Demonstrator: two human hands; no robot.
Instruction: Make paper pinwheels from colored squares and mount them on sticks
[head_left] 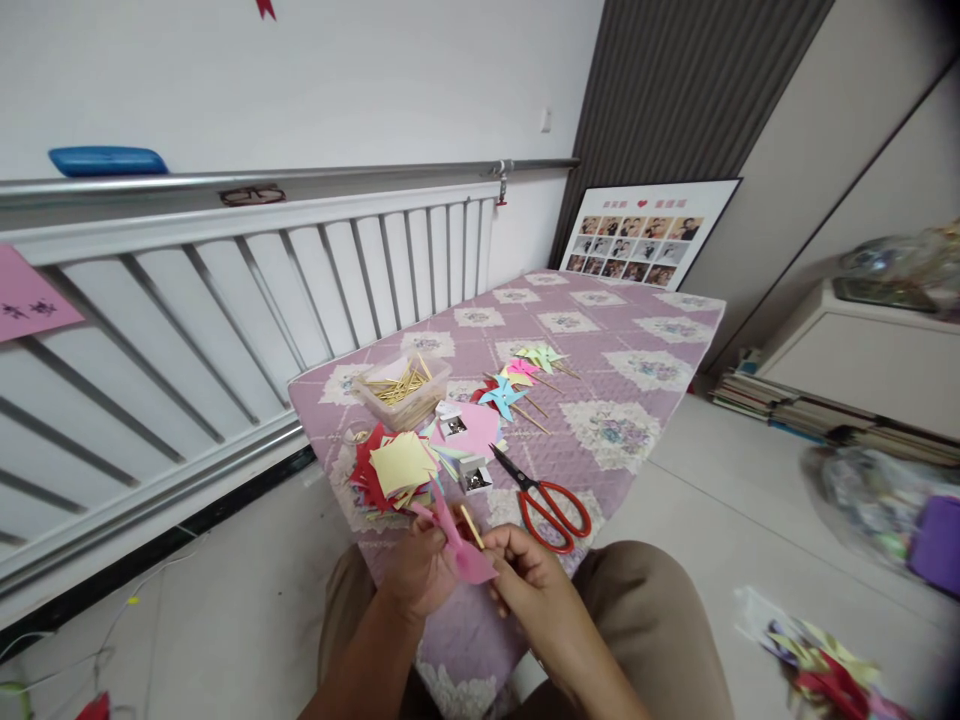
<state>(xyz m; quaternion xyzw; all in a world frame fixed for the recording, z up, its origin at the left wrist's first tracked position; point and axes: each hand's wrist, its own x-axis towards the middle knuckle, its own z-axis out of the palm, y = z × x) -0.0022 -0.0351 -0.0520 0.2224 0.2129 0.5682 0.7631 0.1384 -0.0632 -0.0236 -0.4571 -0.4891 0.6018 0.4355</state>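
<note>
My left hand [411,568] is closed on a pink paper pinwheel [474,564], its blades folded and curling upward. In my right hand [534,582], the fingers pinch a short wooden stick [471,524] just beside the pinwheel; whether the two are joined is hidden. Red-handled scissors [528,483] lie open to the right, above my right hand. Two small boxes of metal pins, a nearer box [475,477] and a farther box [452,427], sit beyond my hands. Stacked yellow and red paper squares [403,464] are close to my left hand.
A clear plastic tub [397,412] of wooden sticks stands behind the paper. Several pinwheels, including a blue pinwheel [502,397], lie mid-table on the purple floral tablecloth [547,350]. A white radiator [345,265] borders the left side. More colourful pinwheels [829,675] are at lower right.
</note>
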